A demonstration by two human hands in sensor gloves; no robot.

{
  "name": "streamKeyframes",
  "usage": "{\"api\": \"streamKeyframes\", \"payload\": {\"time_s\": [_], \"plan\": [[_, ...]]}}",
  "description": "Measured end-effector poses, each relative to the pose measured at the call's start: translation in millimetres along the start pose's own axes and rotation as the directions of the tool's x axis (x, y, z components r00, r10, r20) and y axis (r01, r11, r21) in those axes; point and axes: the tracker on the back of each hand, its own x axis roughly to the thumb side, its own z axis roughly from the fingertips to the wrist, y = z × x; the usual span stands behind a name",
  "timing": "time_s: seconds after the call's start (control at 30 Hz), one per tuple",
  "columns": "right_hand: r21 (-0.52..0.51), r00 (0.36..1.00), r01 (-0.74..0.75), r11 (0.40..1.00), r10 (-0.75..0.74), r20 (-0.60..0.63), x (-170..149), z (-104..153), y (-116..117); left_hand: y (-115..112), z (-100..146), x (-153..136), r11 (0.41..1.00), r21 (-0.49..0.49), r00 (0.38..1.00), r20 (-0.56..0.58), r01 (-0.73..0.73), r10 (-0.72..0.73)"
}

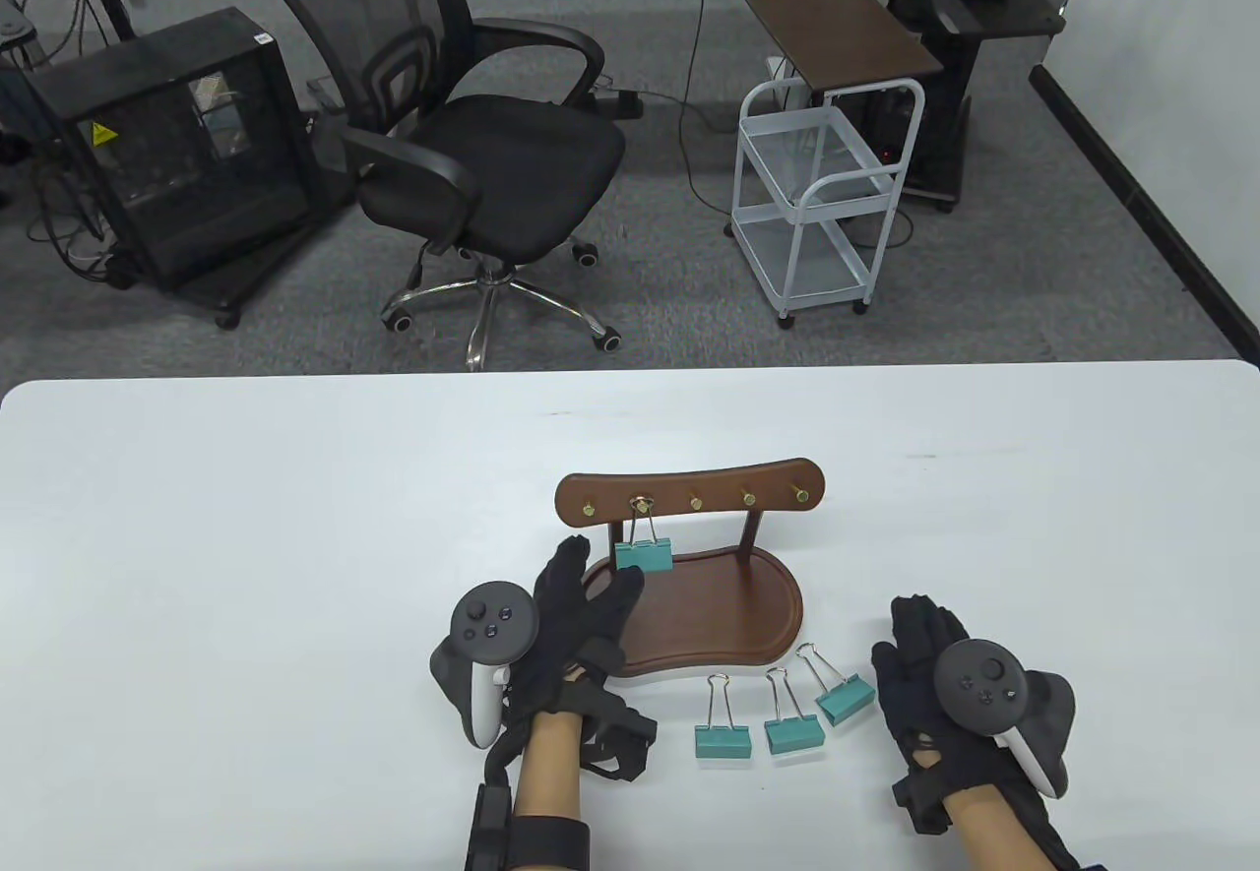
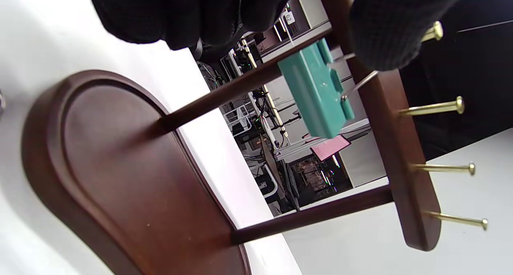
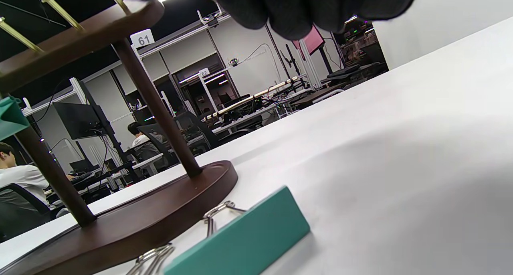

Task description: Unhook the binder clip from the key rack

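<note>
Key rack (image 1: 724, 605) of dark polished wood with shiny brass pegs (image 2: 435, 108), binder clip (image 2: 314, 94) matt teal with bright wire handles, gloves (image 1: 576, 615) black knit cloth, table (image 1: 246, 536) smooth matt white.

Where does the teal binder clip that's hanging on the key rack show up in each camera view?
Table view: hanging binder clip hangs at centre, on the second brass peg from the left, above the left hand.
Left wrist view: upper middle, beside the glove fingers.
Right wrist view: only a teal corner at the left edge.
Shared landmark: the wooden key rack.
</note>
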Motion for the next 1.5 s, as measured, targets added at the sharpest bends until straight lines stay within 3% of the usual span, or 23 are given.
{"api": "streamKeyframes", "payload": {"time_s": [0.3,0.47,0.97,1.5], "plan": [[-0.001,1.000,0.004,1.000,-0.004,-0.002,-1,0,-1,-8,-8,-2,0.998,-0.054,0.999,-0.044,-0.014,0.011],[0.001,1.000,0.005,1.000,-0.005,-0.004,-1,0,-1,-13,-11,0,0.989,-0.099,0.993,-0.038,-0.112,0.108],[0.001,1.000,0.006,1.000,-0.006,-0.005,-2,1,-1,-17,-13,1,0.962,-0.167,0.976,-0.060,-0.218,0.210],[0.004,1.000,0.010,1.000,-0.010,-0.006,-2,1,-1,-10,-12,1,0.969,-0.124,0.977,-0.017,-0.214,0.213]]}}
